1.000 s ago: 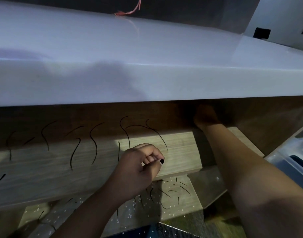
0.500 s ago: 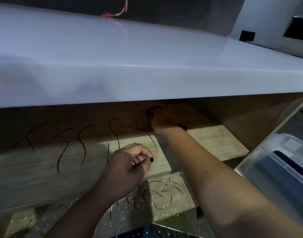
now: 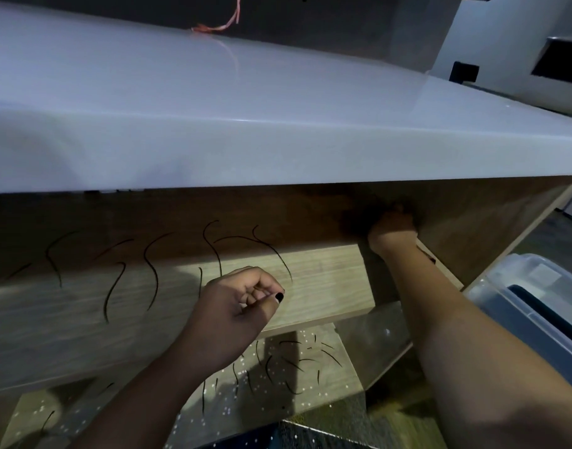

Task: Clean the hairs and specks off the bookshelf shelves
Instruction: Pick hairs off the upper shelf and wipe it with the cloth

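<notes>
left hand (image 3: 239,306) + right hand (image 3: 393,231) = 2 | upper shelf (image 3: 326,277) + lower shelf (image 3: 346,382) = 2 | clear bin (image 3: 521,286) = 1

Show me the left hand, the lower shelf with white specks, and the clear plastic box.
left hand (image 3: 236,311): head view, thumb side of the hand.
lower shelf (image 3: 338,388): head view, bare wood near its right edge.
clear plastic box (image 3: 534,275): head view, its pale lid.

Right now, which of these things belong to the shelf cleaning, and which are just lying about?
Part of the job: upper shelf with long hairs; lower shelf with short hairs and white specks; left hand; right hand.
Just lying about: clear plastic bin; red string on the white top.
</notes>
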`<state>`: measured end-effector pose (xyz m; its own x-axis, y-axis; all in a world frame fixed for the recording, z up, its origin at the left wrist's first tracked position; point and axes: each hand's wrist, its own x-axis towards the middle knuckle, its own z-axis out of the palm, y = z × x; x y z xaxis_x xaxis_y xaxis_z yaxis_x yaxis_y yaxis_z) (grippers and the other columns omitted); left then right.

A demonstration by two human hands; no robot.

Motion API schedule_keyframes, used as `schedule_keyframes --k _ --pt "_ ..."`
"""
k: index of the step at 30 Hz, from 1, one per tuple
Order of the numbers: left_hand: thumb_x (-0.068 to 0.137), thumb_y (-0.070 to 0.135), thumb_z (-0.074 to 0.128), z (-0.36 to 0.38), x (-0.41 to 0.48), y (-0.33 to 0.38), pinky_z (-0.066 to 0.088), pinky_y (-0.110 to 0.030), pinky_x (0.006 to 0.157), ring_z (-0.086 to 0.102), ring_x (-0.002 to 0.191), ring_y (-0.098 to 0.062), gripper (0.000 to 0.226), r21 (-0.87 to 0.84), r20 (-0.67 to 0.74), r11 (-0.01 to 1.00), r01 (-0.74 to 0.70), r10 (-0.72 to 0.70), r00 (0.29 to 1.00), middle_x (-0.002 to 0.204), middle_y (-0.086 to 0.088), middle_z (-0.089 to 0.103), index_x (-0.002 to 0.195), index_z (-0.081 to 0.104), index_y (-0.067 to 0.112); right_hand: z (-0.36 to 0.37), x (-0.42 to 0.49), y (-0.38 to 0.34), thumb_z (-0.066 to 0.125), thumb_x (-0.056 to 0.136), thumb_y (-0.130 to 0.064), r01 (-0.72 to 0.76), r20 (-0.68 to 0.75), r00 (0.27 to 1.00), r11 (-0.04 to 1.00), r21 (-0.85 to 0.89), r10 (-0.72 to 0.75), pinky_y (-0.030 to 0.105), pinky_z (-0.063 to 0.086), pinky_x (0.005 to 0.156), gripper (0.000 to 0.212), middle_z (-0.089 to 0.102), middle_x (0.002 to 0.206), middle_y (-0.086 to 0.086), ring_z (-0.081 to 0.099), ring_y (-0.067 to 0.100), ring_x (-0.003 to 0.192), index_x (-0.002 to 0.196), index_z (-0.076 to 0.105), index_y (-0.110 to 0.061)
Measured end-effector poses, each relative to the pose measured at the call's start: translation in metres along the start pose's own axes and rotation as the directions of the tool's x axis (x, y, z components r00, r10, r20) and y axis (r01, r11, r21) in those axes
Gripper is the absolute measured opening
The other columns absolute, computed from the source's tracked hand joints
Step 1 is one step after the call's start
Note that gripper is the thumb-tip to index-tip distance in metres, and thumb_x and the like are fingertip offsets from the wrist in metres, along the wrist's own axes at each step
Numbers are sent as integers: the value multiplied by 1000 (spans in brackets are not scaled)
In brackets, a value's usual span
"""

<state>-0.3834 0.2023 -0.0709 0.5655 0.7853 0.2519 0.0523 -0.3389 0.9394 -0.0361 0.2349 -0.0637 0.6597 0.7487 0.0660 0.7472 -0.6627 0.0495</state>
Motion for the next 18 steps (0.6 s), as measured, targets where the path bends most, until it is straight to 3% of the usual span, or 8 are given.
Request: schedule_keyframes --k 6,9,12,14,18 --pt "76 21 63 1 1 3 42 -12 60 56 66 -2 11 60 -17 998 -30 31 999 72 15 64 80 73 24 -13 -85 -46 53 90 -28 66 -67 996 966 250 -51 39 46 89 27 55 119 10 51 29 107 115 55 -16" --pt "76 22 63 1 1 2 42 -14 59 54 63 -3 12 47 -3 999 -24 24 1000 71 13 63 80 73 26 -27 -141 -67 45 96 -32 261 -157 960 942 212 -231 35 42 87 24 51 113 3 46 22 105 115 56 -21" --pt "76 33 65 -2 1 0 44 -21 59 54 63 -13 12 35 22 999 -32 31 999 73 4 64 84 73 31 -28 -162 -67 48 92 -20 352 -232 927 894 278 -293 36 43 89 26 46 116 0 43 21 110 118 53 -22" --pt "73 40 64 -4 1 0 46 -22 59 57 67 -22 17 14 34 1000 -27 26 999 77 -4 65 85 73 31 -25 -155 -56 50 91 -19 328 -196 940 899 290 -280 37 45 90 27 45 115 0 44 20 108 118 53 -22" --pt "75 23 65 -3 1 2 46 -18 52 54 61 -11 11 -79 39 997 13 -10 999 72 -3 62 80 73 28 -21 -115 -9 50 91 -18 139 -171 980 962 234 -100 40 46 92 29 49 113 2 48 23 107 120 55 -21"
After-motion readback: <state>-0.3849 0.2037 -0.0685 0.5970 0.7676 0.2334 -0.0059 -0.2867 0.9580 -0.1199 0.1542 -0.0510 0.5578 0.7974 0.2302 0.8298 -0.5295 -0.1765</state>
